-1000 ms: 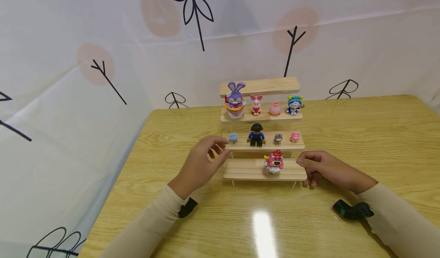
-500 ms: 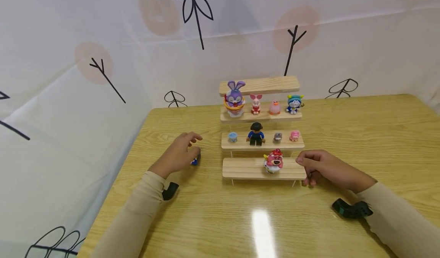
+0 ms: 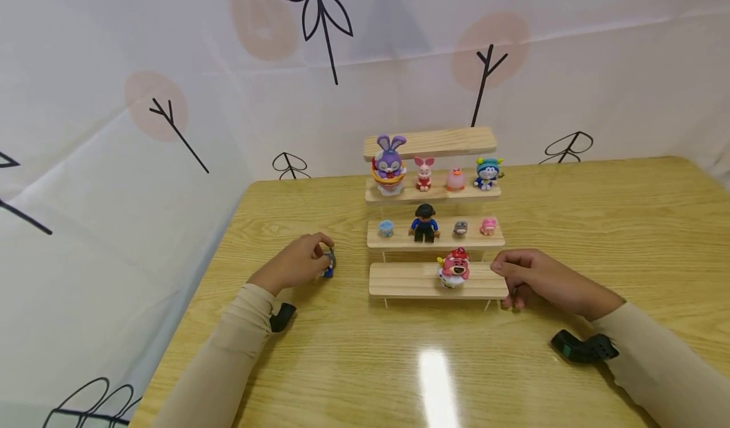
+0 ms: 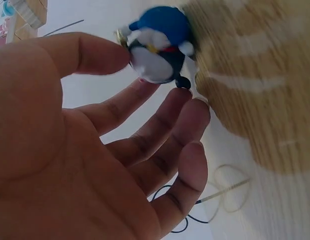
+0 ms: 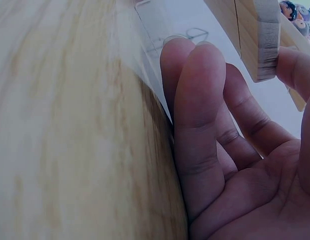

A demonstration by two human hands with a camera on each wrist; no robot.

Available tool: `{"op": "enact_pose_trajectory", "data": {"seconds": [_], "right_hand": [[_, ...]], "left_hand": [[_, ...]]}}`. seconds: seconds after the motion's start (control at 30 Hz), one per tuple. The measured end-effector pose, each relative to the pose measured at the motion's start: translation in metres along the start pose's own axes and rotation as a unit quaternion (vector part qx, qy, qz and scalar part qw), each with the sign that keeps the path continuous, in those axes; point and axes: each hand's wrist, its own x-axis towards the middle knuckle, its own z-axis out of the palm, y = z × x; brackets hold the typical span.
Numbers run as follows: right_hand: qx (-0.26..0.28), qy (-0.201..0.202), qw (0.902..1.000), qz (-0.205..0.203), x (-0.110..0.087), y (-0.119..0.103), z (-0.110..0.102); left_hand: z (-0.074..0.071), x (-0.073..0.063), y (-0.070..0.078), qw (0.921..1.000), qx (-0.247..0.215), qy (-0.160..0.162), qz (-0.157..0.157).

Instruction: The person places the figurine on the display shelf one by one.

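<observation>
My left hand [image 3: 289, 264] is low over the table, left of the shelf. Its thumb and index finger pinch a small blue and white figurine [image 4: 157, 47] with a round blue head and a red collar. The other fingers lie loosely bent behind it in the left wrist view. My right hand [image 3: 547, 282] grips the right end of the lowest board of the tiered wooden shelf [image 3: 407, 282], thumb against the board's end [image 5: 267, 45]. On that board sits a pink bear figurine [image 3: 455, 269] with a red top.
The second tier bears a dark-haired toy person [image 3: 424, 224] and tiny blue, grey and pink figures. Above stand a purple rabbit [image 3: 389, 165], a piglet [image 3: 424, 174], a pink bird [image 3: 455, 179] and a blue-hatted figure [image 3: 487, 174]. A patterned cloth [image 3: 399, 66] hangs behind.
My left hand has moved left from beside the shelf to the blue figurine on the table, and its fingers have closed on it. My right hand has stayed at the shelf's end.
</observation>
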Motion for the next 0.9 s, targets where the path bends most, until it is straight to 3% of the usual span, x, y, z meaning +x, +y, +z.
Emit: {"op": "enact_pose_trajectory", "data": {"seconds": [0.17,0.67,0.9], "right_hand": [[0.003,-0.002,1.0000,0.000,-0.0003,0.0003,-0.0006],[0.005,-0.002,1.0000,-0.003,0.0002,0.0009,0.0000],[0.007,-0.006,1.0000,-0.003,-0.0001,0.0001,-0.0002]], "left_hand": [[0.0018,0.0016,-0.0005,1.0000,0.008,0.002,0.001],[0.0050,0.0013,0.0017,0.9976,-0.067,0.018,-0.001],[0.0079,0.0032,0.0051,0.9974,-0.066,0.029,0.008]]}}
